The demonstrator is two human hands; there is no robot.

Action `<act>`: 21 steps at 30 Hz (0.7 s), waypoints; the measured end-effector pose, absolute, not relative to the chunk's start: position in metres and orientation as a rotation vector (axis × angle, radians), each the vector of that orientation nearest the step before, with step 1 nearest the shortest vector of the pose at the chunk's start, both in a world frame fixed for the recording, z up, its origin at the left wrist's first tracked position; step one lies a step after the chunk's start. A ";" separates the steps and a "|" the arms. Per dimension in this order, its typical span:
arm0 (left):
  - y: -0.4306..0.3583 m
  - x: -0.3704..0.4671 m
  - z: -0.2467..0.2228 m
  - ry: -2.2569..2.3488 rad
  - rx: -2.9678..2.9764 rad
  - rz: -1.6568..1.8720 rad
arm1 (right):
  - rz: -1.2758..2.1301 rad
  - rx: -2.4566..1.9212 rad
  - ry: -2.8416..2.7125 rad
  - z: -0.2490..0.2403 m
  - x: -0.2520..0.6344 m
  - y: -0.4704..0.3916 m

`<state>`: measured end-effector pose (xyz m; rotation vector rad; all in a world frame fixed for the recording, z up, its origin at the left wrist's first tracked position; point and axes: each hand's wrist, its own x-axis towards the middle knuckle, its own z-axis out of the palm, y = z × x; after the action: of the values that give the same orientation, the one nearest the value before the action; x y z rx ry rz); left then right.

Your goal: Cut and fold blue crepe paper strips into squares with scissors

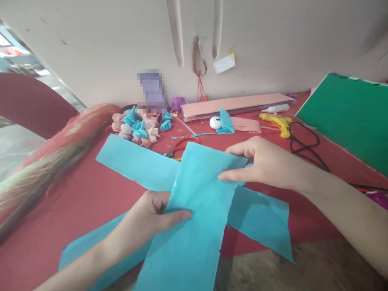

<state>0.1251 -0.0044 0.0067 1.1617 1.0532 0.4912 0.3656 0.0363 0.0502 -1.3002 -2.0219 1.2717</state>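
Two hands' fingers (182, 214) pinched one turquoise strip (200, 194): the left hand (148, 218) along its left edge, the right hand (268, 165) near its far end. Held over the counter (106, 198), it was cut but unrolled, above other flat strips (138, 161). Beyond lay scissors (189, 138), a glue gun (279, 122) and seemingly finished rosettes (141, 129).

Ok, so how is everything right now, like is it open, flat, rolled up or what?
Held blue strip, pinched by left hand and right hand
Other blue strips, spread out beneath it
Little roses, rolled up, bunched together
Scissors, partly covered; can't tell if open
Yellow glue gun, lying on its side
Black cord, loosely looped
White bottle, lying down
White card, stuck up, tilted
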 end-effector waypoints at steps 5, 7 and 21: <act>-0.008 0.125 0.005 1.099 1.142 0.522 | 1.156 -1.322 -1.960 0.052 0.362 0.031; -0.009 0.124 0.003 1.119 1.146 0.525 | 1.109 -1.349 -1.972 0.053 0.361 0.029; -0.010 0.122 -0.003 1.173 1.166 0.526 | 1.098 -1.343 -1.985 0.057 0.361 0.024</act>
<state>0.1218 -0.0095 -0.0035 1.1658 1.1727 0.5256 0.3613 0.0242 0.0572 -1.3431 -1.9846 1.0978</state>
